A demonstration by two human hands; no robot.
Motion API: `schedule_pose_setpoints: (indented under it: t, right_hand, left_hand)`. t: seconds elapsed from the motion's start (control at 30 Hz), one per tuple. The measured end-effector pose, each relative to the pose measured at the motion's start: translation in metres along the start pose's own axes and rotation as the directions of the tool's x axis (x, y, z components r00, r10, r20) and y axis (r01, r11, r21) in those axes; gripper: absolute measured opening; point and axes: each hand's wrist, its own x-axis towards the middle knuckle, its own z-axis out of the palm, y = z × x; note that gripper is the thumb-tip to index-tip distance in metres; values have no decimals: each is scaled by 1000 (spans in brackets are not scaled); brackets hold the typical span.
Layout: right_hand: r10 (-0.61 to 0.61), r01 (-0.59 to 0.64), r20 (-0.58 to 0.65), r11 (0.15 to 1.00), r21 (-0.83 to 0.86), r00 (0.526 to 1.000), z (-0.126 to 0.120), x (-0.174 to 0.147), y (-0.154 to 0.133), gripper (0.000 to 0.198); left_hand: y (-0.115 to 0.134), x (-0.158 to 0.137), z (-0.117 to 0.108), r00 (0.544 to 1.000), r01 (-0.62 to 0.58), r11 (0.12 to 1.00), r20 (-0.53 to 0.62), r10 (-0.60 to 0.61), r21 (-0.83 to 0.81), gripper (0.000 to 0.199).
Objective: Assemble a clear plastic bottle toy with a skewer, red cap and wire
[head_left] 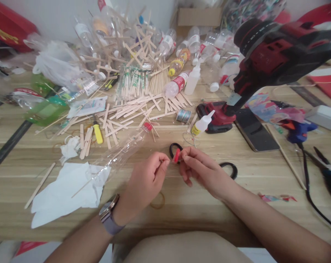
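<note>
My left hand wears a watch and is pinched at the fingertips; whatever it grips is too small to make out. Close to it, my right hand holds a small red piece between thumb and fingers. Its exact kind is blurred. Behind and under the right hand show two black loop handles, which look like scissors. To the left lies a clear plastic bottle with a red cap and a thin stick along it. A rubber band lies below my hands.
White tissue and a yellow-handled screwdriver lie left. Wooden sticks and plastic bottles crowd the back. A glue bottle, thread spool, red-black cordless drill, phone and blue glue gun stand or lie right.
</note>
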Motion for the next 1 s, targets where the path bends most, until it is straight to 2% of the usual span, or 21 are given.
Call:
schedule_pose_setpoints:
  t: [0.07,0.13,0.27,0.4,0.5,0.63,0.73,0.83,0.9,1.0]
  right_hand:
    - [11,-14,-26,994,-105,1000,-1,-1,1,19]
    - [-26,21,-29,987,-160,999,-1,-1,1,20]
    - [-227,211,-21,932,-294,974,0,-2,4,23]
    - [-360,293,-49,823,-486,932,2,-3,5,23]
    - [-479,355,-40,702,-617,877,4,-5,4,22]
    - [-636,422,50,448,-788,770,5,-9,5,13]
    - [-670,479,164,317,-819,724,3,-11,9,14]
    - [-669,533,262,235,-813,696,0,-13,13,19]
    - [-657,551,298,216,-806,693,-1,-12,14,21]
    - [-630,569,321,237,-787,707,-1,-11,14,23]
  left_hand:
    - [1,0,-1,1000,0,1000,0,0,16,21]
    - [2,0,-2,1000,0,1000,-13,0,20,20]
    - [4,0,-4,1000,-3,1000,-26,3,7,20]
    - [6,1,-5,1000,4,1000,-18,-4,-3,21]
    - [7,3,-5,999,31,999,-17,-31,-13,20]
    - [7,5,-4,994,109,990,18,-108,-84,20]
    - [7,6,-3,987,158,981,61,-152,-116,21]
    - [7,7,-2,982,179,977,89,-169,-114,21]
    - [7,8,-2,979,186,977,97,-177,-101,21]
    - [5,8,-1,981,179,980,86,-172,-88,23]
